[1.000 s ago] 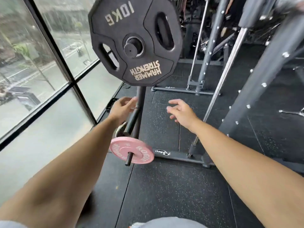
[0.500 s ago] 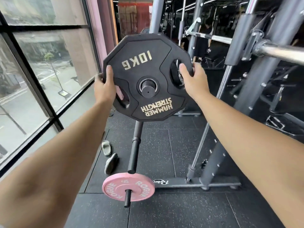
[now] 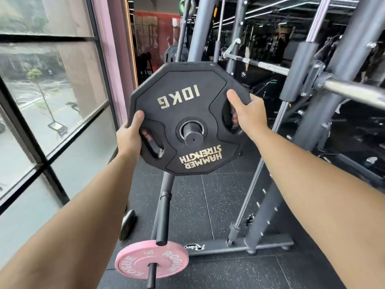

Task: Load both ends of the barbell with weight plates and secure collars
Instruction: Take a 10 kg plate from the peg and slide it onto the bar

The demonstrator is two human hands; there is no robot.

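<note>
I am gripping the black 10KG plate (image 3: 187, 105) in the middle of the frame with both hands. The plate is standing upright with its lettering upside down to me, and a short black stub (image 3: 192, 134) is poking out through its centre hole. My left hand (image 3: 130, 136) is clamping the plate's lower left edge, thumb lying flat on the face and fingers curling round the rim and showing through the slot there. My right hand (image 3: 248, 113) is holding the upper right edge the same way, thumb on the face and fingers wrapping behind into the right slot. At the right of the frame a chrome bar (image 3: 354, 93) is running across the grey rack upright (image 3: 341, 65), well apart from the plate. Below the plate a dark post (image 3: 163, 209) is slanting down toward a pink plate (image 3: 133, 265) sitting on a thin peg low in the frame, above the speckled black floor (image 3: 218, 205). A window (image 3: 52, 105) is filling the left side.
</note>
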